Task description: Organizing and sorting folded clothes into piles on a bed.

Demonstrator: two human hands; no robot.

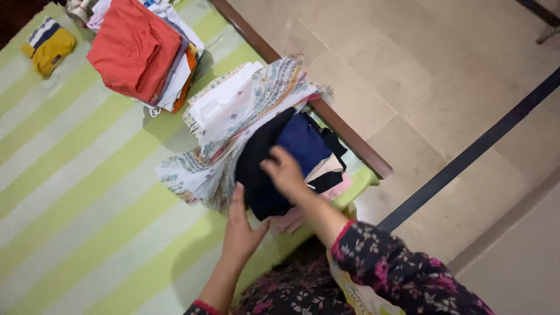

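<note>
A pile of folded clothes lies near the bed's edge: a dark navy and black garment (265,169) on top, a blue piece (303,143) beside it, and pink and beige pieces (332,181) underneath. My right hand (286,172) rests palm down on the dark garment. My left hand (240,224) presses against the near side of the pile, fingers pointing up along the dark cloth. A white and patterned floral cloth (245,111) lies spread just beyond the pile.
A green and white striped bedsheet (87,192) covers the bed. A stack with a red garment on top (134,49) sits at the far side, and a yellow folded item (49,49) at the far left. The wooden bed rail (350,140) borders a tiled floor.
</note>
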